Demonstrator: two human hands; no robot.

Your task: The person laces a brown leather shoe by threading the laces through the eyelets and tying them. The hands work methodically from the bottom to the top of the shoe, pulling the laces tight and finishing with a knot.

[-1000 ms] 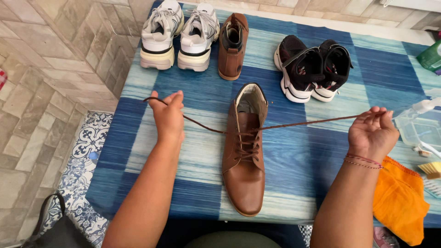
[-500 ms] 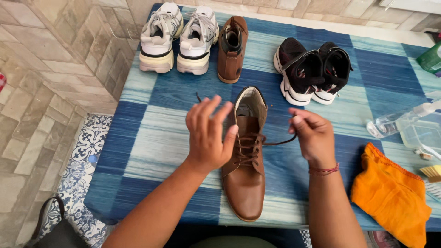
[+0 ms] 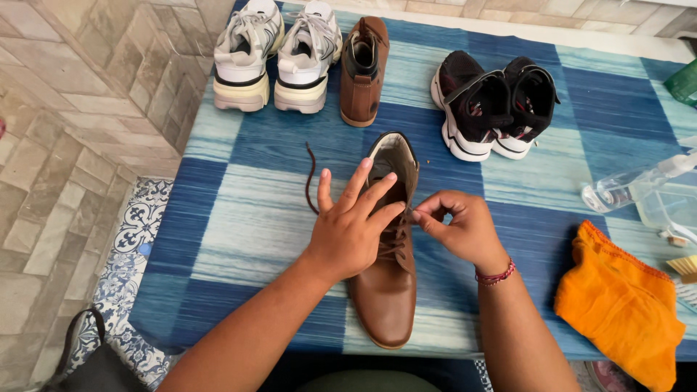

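Note:
A brown leather boot (image 3: 388, 290) lies toe toward me on the blue striped tablecloth (image 3: 239, 210). My left hand (image 3: 353, 226) rests over the boot's upper, fingers spread; whether it pinches the lace is hidden. One dark brown lace end (image 3: 311, 178) trails left of that hand on the cloth. My right hand (image 3: 459, 231) pinches the other lace part at the boot's top eyelets, thumb and forefinger together.
At the table's far edge stand a pair of white sneakers (image 3: 279, 54), the second brown boot (image 3: 364, 71) and a pair of black sneakers (image 3: 494, 105). An orange cloth (image 3: 621, 305) and a clear spray bottle (image 3: 632, 185) lie at the right. Tiled floor (image 3: 65, 145) is left.
Both hands came inward from holding the lace ends stretched wide. They now meet over the boot's ankle, and the left lace end lies slack on the cloth.

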